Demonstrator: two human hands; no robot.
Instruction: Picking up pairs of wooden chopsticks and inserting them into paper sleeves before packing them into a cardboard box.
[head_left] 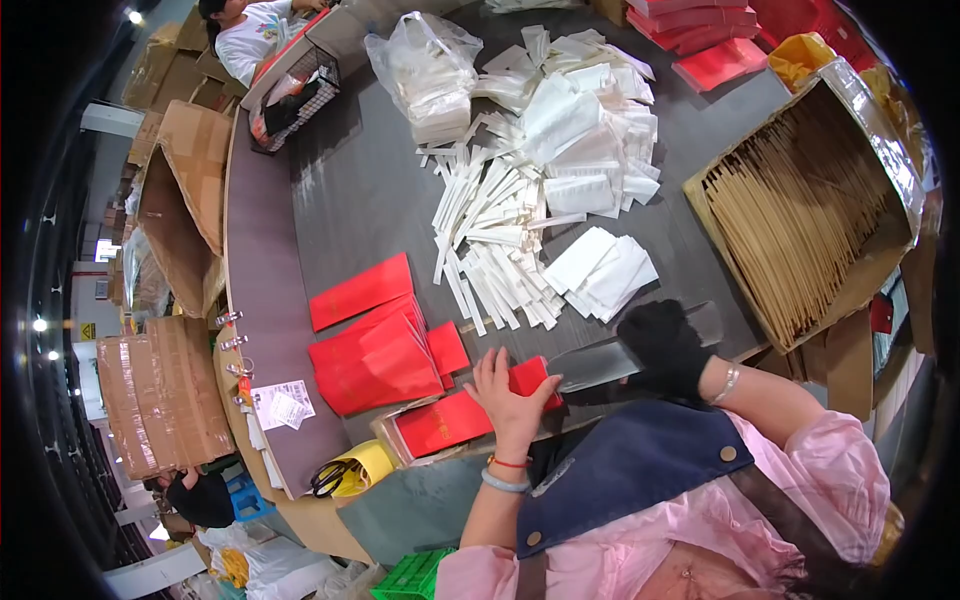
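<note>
My bare left hand lies across a long red paper packet near the front edge of the table, its thumb and fingers gripping the packet's right part. My right hand, in a black glove, is closed on a clear plastic sleeve. The sleeve reaches left to the packet's right end; whether it goes over that end I cannot tell. Under the packet's left end shows an open cardboard tray. More red packets lie in a loose stack just beyond my left hand.
White paper strips and slips are heaped mid-table, beside a plastic bag. At right stands a carton of brown cardboard pieces. Scissors sit in a yellow holder at the near left. Another person is at the far left.
</note>
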